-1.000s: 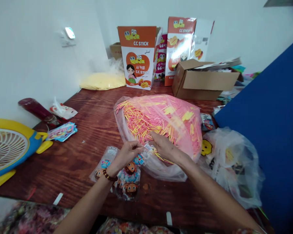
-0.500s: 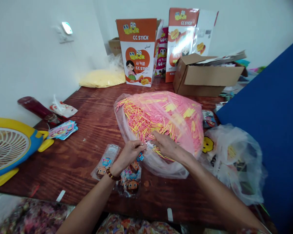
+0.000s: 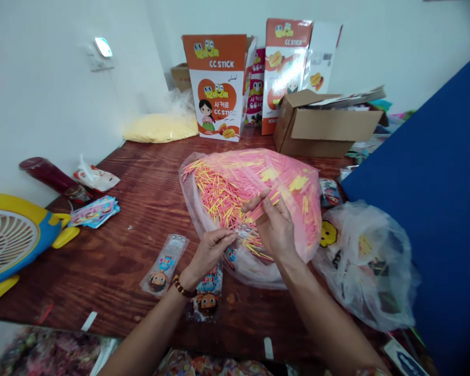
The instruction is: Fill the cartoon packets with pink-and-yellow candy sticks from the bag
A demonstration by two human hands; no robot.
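Over the front of the large clear bag (image 3: 191, 206), my right hand (image 3: 276, 230) is raised with its palm turned up. Its fingers hold a few thin pink and yellow sticks (image 3: 273, 197). More of these loose sticks (image 3: 225, 196) fill the bag. To the left, my left hand (image 3: 208, 256) pinches the top of a small printed plastic pouch (image 3: 230, 256), which hangs partly hidden beside the fingers. Below that wrist lie several printed pouches (image 3: 207, 302), overlapping on the table. Another flat pouch (image 3: 165, 265) rests left of my left hand.
A yellow and blue fan (image 3: 19, 235) stands at the left, near stacked printed packets (image 3: 96, 211) and a tissue pack (image 3: 97, 178). Printed cartons (image 3: 219, 86) and an open brown box (image 3: 332, 125) line the back. A translucent plastic bag (image 3: 370, 266) sits at the right.
My right hand has lifted from the stick pile and turned palm up, now showing sticks in its fingers. My left hand keeps its pinch on the pouch. The view has shifted slightly.
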